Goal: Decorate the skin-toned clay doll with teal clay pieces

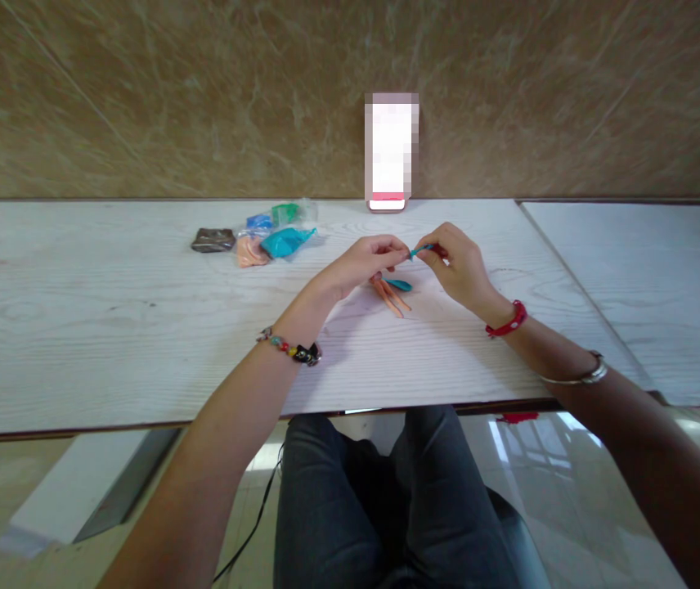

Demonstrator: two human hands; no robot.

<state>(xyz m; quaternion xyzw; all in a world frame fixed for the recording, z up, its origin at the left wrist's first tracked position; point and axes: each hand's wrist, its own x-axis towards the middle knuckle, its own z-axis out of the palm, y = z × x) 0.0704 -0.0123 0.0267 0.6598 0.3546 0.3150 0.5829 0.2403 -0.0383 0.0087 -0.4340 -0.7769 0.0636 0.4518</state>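
Over the white table, my left hand (367, 263) and my right hand (457, 263) meet with fingertips close together. A small strip of blue modelling clay (422, 249) stretches between them, pinched at its ends by thumb and fingers. Just below the left fingers lies a peach clay piece (390, 296) with thin, leg-like strands. Beside it is a flat, pointed blue clay piece (397, 285). The left hand covers the top of the peach piece, so whether it touches that piece cannot be seen.
Bagged clay lies at the back left: a brown pack (213, 240), a peach pack (252, 251), a blue-teal pack (287, 241), a darker blue pack (259, 222) and a green pack (285, 214). A phone (387, 204) with a blurred screen leans against the marbled wall (203, 98).
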